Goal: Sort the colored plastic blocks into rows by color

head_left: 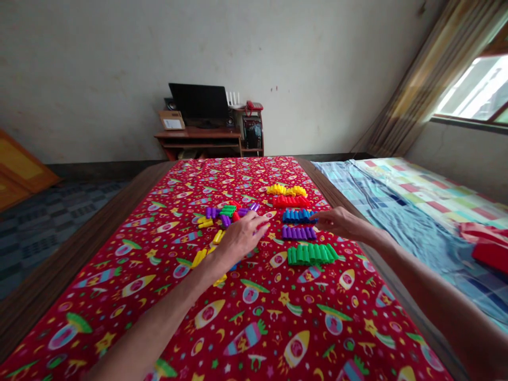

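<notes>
On a red rocket-print cloth (pixel 254 317) lie sorted rows of small plastic tubes: yellow (pixel 286 190), red (pixel 291 201), blue (pixel 298 215), purple (pixel 298 233) and green (pixel 311 254). To their left sits a loose mixed pile (pixel 224 214) of purple, green, yellow and red tubes. My left hand (pixel 242 237) hovers between the pile and the rows, fingers curled, and what they hold is hidden. My right hand (pixel 341 222) reaches from the right with its fingertips pinched at the right end of the blue row.
The cloth covers a wooden table (pixel 79 248). A bed with patterned sheets (pixel 416 211) lies to the right. At the back wall stands a desk (pixel 198 138) with a monitor (pixel 199 103), a box and a red telephone. A curtained window (pixel 472 90) is at the upper right.
</notes>
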`<state>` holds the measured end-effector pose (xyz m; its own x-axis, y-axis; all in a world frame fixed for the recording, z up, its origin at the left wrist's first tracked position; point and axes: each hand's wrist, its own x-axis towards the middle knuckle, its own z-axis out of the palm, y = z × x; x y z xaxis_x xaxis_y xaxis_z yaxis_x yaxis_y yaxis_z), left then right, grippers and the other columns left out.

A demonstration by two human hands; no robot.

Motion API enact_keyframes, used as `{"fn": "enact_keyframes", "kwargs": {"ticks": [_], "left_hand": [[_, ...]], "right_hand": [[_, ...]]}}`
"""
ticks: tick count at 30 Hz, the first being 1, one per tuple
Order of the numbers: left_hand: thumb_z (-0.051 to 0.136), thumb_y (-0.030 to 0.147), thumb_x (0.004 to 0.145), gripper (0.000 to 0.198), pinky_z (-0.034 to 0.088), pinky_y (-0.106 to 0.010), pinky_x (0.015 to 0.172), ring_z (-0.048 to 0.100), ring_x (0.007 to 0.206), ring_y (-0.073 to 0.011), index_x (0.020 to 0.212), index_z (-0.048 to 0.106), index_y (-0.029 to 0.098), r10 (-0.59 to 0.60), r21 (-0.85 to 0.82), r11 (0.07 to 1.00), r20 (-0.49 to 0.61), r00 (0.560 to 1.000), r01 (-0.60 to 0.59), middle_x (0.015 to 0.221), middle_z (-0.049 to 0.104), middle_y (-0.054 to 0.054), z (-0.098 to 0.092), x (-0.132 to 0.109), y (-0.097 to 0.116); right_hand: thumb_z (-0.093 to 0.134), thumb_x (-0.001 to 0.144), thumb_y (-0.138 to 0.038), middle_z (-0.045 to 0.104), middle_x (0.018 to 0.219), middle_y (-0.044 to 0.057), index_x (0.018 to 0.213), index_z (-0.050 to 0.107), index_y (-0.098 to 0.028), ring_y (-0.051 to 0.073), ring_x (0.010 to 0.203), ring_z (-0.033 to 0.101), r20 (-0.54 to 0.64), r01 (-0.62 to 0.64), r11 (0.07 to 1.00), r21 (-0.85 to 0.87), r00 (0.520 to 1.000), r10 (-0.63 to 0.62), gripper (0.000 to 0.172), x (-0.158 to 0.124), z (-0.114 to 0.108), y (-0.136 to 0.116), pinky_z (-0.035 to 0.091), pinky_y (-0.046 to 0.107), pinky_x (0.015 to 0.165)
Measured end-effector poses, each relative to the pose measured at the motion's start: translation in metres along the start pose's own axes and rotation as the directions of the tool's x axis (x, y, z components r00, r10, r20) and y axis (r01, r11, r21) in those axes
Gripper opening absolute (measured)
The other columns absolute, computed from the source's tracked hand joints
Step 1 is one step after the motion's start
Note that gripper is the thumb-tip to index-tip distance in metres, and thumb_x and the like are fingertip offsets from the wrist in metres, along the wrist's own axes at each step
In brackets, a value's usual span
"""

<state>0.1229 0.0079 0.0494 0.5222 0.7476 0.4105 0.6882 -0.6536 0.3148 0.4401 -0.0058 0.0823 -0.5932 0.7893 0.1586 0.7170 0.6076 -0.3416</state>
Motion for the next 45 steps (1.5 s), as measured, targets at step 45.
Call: {"fn": "enact_keyframes", "kwargs": {"ticks": [45], "left_hand": [[0.071, 0.028, 0.078, 0.016, 0.049, -0.031, 0.077, 0.063, 0.083, -0.0208, 0.088, 0.061, 0.021, -0.09, 0.147, 0.987, 0.131, 0.987, 0.07, 0.089, 0.064, -0.003, -0.01, -0.023, -0.046]], "right_hand": [[0.061, 0.086, -0.017, 0.072, 0.113, 0.01, 0.125, 0.064, -0.022, 0.021, 0.097, 0.07, 0.038, -0.013, 0.999, 0.05, 0.999, 0.012, 0.04, -0.029, 0.028, 0.033, 0.055, 0.031, 0.086]]}}
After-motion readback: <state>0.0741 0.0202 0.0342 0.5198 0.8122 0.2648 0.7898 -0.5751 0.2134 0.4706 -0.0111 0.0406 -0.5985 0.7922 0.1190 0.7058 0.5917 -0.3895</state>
